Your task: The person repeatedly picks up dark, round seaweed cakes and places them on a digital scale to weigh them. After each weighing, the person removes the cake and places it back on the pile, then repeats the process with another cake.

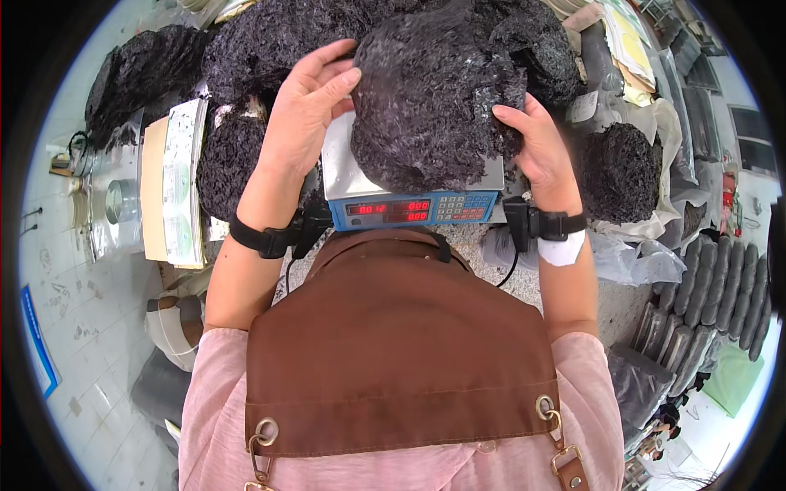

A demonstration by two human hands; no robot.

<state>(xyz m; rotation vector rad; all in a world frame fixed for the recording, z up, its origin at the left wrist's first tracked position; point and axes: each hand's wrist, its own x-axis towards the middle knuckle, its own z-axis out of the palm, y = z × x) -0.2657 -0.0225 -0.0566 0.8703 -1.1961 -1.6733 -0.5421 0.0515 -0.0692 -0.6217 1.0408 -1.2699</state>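
A thick, round, purple-black cake of dried seaweed [430,104], probably laver, is tilted up between my hands and slightly blurred. My left hand [310,98] is at its left edge, thumb against the rim and some fingers hidden behind. On the right side my right hand [540,144] grips it, thumb in front and fingers behind. Under and behind the cake is a digital weighing scale with a metal pan [341,166] and a blue front panel [405,208]. Red digits are lit on that panel. The cake hides most of the pan; whether they touch I cannot tell.
More seaweed is heaped behind the scale [276,43]. Smaller seaweed cakes stand at left [230,166] and right [620,172]. A stack of printed packaging [181,184] lies at left. Clear plastic bags [638,261] and stacked dark packs [712,282] are at right.
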